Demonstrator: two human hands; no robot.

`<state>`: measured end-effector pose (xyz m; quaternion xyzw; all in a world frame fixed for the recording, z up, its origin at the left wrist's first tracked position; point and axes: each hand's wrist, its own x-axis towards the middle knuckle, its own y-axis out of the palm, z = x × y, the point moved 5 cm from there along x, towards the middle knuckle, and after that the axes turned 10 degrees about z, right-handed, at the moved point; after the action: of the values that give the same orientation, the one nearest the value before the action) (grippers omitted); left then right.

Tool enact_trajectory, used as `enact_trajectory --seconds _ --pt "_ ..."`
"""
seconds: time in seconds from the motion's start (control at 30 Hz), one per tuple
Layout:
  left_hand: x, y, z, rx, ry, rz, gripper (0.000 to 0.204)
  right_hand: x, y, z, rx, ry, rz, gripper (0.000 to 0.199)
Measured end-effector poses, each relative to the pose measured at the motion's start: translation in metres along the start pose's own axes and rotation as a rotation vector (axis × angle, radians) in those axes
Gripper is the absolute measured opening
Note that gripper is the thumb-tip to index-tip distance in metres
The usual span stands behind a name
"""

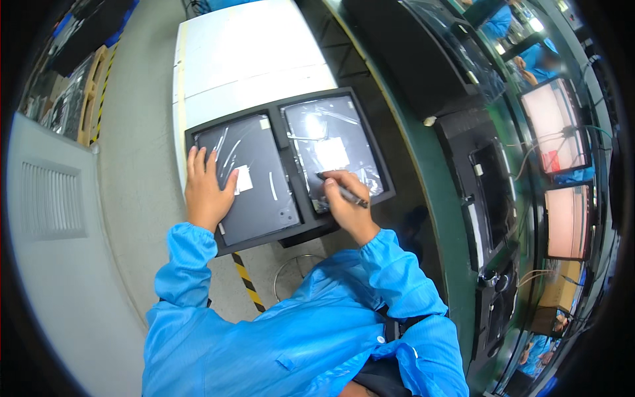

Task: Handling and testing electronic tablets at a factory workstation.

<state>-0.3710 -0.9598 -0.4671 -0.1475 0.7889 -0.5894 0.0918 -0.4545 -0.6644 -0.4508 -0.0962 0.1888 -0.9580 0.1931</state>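
A black foam tray [286, 155] with two recesses lies in front of me, partly on a white table. In each recess sits a flat dark panel under clear film, the left panel [254, 205] and the right panel [350, 129]. Each carries a white label, the left label [244, 178] and the right label [333, 153]. My left hand [206, 192] rests with spread fingers on the left panel's film, its thumb beside that label. Over the lower part of the right panel, my right hand [347, 202] grips a dark marker pen [352, 196], its tip pointing toward the panel.
The white table [251, 56] stretches away behind the tray. Along the right runs a green workbench [440, 245] with black equipment and lit monitors [555, 126]. A grey louvred cabinet [56, 205] stands at left. People in blue work beyond the bench. A stool ring [281, 268] shows below.
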Motion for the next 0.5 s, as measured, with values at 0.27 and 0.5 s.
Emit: enact_trajectory --seconds 0.27,0.5 --pt "0.0 -0.002 0.002 -0.028 0.088 -0.108 0.04 -0.001 0.116 0.054 0.04 -0.186 0.295 0.015" --pt "-0.001 0.002 0.002 0.008 0.045 -0.072 0.039 0.002 0.123 0.048 -0.076 -0.208 0.32 0.018"
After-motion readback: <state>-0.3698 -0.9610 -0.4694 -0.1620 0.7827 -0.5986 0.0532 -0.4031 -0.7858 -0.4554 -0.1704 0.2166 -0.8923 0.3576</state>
